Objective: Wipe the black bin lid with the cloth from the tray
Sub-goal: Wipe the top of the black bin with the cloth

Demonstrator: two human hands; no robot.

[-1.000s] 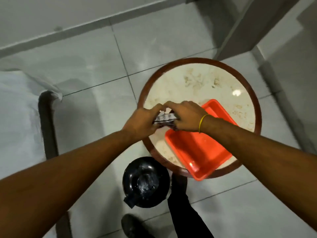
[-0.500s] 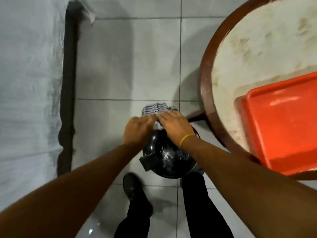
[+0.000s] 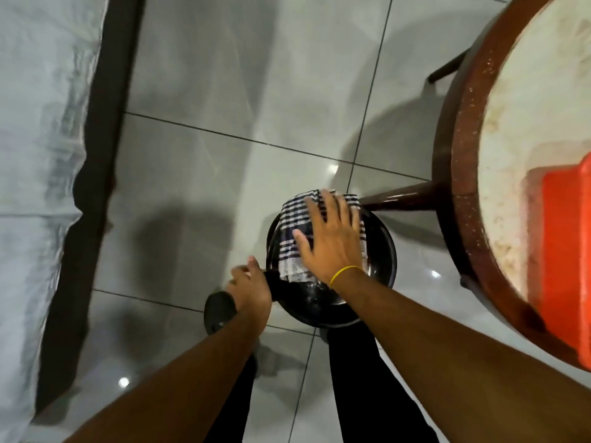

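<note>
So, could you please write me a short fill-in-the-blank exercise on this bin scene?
1. The right hand presses flat on the ____.
2. The cloth lies on the black ____.
3. The left hand grips the tab at the lid's ____.
4. The tray on the table is ____.

Missing words: cloth; lid; edge; orange

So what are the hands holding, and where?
The right hand lies flat and open on the checked cloth, pressing it on the black bin lid. The left hand grips the lid's side tab.
</note>
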